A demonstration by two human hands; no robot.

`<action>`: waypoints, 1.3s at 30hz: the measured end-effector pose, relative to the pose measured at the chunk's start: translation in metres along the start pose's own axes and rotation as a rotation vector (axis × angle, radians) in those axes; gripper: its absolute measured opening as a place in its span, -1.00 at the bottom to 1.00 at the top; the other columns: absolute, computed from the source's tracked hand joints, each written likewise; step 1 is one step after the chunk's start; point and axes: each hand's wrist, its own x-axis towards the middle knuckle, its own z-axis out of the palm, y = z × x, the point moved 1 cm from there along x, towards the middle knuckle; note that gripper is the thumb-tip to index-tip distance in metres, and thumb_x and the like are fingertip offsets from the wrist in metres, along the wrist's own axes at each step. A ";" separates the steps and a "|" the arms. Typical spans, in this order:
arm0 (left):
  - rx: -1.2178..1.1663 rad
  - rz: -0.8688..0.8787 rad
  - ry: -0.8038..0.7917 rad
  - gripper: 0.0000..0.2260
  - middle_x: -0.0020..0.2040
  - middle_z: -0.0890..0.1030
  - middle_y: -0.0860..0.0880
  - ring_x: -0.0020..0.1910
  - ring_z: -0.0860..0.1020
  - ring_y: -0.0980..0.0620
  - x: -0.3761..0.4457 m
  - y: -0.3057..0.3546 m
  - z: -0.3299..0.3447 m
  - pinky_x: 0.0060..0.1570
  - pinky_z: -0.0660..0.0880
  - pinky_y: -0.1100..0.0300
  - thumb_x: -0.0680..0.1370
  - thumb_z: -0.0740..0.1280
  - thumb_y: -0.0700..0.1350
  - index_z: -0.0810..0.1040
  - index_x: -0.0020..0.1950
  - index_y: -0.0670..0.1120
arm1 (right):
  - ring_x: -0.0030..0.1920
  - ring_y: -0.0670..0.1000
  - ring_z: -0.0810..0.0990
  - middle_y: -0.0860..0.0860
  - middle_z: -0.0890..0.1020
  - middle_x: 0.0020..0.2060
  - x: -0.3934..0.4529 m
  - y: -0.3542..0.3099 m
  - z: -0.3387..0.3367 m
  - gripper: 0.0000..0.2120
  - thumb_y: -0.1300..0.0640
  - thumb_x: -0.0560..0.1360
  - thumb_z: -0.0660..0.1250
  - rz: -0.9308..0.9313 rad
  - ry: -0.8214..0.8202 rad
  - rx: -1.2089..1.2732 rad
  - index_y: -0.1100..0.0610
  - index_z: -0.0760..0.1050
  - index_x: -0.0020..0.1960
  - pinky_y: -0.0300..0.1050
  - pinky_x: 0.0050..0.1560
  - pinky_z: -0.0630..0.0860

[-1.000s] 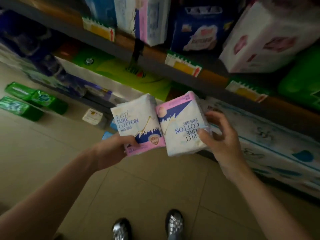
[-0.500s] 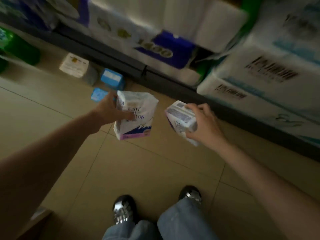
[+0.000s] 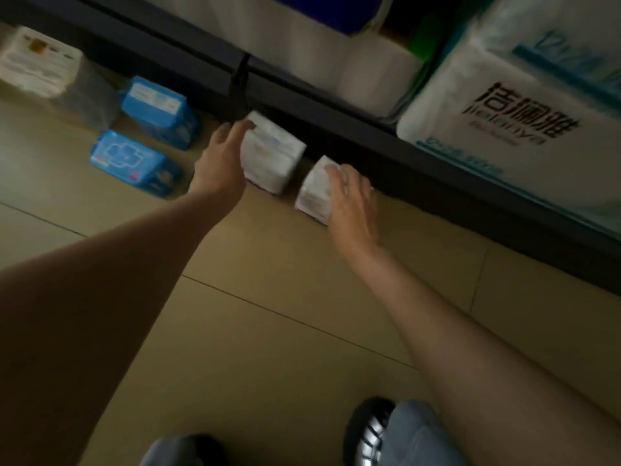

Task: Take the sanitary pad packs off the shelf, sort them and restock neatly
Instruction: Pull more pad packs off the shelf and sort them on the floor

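Head view: both hands are low at the floor, by the dark base of the shelf. The left hand grips a white pad pack, fingers curled over its top edge. The right hand clasps a second white pack just beside it, fingers spread over it. Two blue packs lie to the left.

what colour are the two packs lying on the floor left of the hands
Blue, with white print; head view.
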 end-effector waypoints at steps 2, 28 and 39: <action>0.104 -0.034 -0.117 -0.34 0.55 0.03 -0.11 0.45 0.21 -0.19 0.006 0.004 0.004 0.27 0.34 0.04 0.50 0.17 -0.43 0.15 0.51 0.06 | 0.37 0.17 0.22 0.15 0.21 0.43 -0.002 -0.001 -0.004 -0.51 0.30 0.52 0.25 0.008 -0.130 -0.020 0.14 0.25 0.41 0.03 0.31 0.29; -0.081 0.783 0.111 -0.58 0.28 0.39 -0.16 0.07 0.51 -0.18 -0.187 0.430 -0.339 -0.01 0.48 -0.04 0.49 0.26 -0.26 0.35 0.36 -0.15 | 0.37 0.21 0.27 0.22 0.31 0.34 -0.184 0.059 -0.632 -0.50 0.22 0.43 0.40 0.327 0.663 0.020 0.24 0.36 0.33 0.06 0.35 0.23; 0.285 0.878 0.213 -0.30 0.33 0.41 -0.16 0.23 0.44 -0.23 -0.210 0.520 -0.327 0.12 0.42 -0.13 0.32 0.48 -0.17 0.32 0.42 -0.14 | 0.32 0.18 0.27 0.18 0.28 0.30 -0.130 0.181 -0.675 -0.17 0.13 0.25 0.57 0.237 0.365 0.190 0.10 0.26 0.43 -0.02 0.32 0.28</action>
